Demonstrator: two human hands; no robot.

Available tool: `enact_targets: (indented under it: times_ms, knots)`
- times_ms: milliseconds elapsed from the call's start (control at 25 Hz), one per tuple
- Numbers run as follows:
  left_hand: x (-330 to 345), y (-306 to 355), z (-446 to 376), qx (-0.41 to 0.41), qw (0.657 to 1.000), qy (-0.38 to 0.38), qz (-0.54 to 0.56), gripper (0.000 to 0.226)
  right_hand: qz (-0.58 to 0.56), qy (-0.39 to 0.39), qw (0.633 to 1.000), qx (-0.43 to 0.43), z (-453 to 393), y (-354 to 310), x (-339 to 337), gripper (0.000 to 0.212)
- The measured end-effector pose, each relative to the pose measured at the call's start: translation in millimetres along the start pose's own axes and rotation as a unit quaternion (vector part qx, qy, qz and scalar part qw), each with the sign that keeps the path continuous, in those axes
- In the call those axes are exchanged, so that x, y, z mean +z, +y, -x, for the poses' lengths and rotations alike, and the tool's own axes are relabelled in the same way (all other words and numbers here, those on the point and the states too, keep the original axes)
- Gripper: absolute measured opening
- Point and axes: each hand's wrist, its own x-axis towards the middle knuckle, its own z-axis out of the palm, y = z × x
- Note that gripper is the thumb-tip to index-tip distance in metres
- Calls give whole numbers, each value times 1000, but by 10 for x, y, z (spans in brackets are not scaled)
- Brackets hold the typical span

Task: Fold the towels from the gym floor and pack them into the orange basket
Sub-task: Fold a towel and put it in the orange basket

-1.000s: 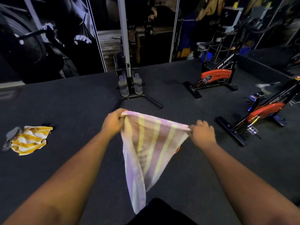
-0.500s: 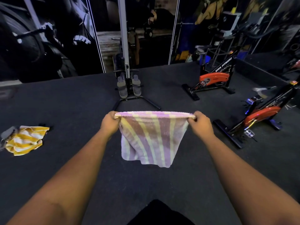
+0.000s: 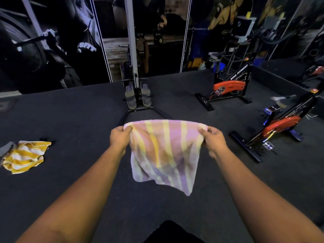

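Head view: both hands pinch the striped towel [image 3: 164, 151]; the bike [image 3: 229, 88] reads "VIVA FITNESS".

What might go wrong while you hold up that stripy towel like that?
The pink-and-yellow towel is only pinched at its top corners by the left hand and right hand, so a corner could slip and spoil the fold. Its low corner hangs unevenly, so the edges may not line up. The yellow towel lies crumpled on the floor and might get forgotten.
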Motion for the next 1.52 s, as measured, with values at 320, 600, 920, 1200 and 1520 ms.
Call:
enact_targets:
  times_ms: [320, 600, 920, 1200, 1520]
  knots:
    - [445, -22, 595, 135, 989, -68, 8, 20, 16, 80, 986, -145, 399, 162, 450, 17]
    - [776, 53, 1138, 199, 972, -121, -12, 21, 23, -41, 972, -231, 723, 143, 886, 8]
    - [758, 86, 1218, 242, 955, -170, -41, 27, -60, -149, 963, -217, 805, 35, 916, 37]
    - [671, 266, 986, 225, 965, -131, 27, 19, -79, -144, 978, -126, 589, -22, 760, 33]
    - [417, 556, 662, 148, 952, -202, 174, 24, 17, -187, 974, -124, 240, -175, 383, 77]
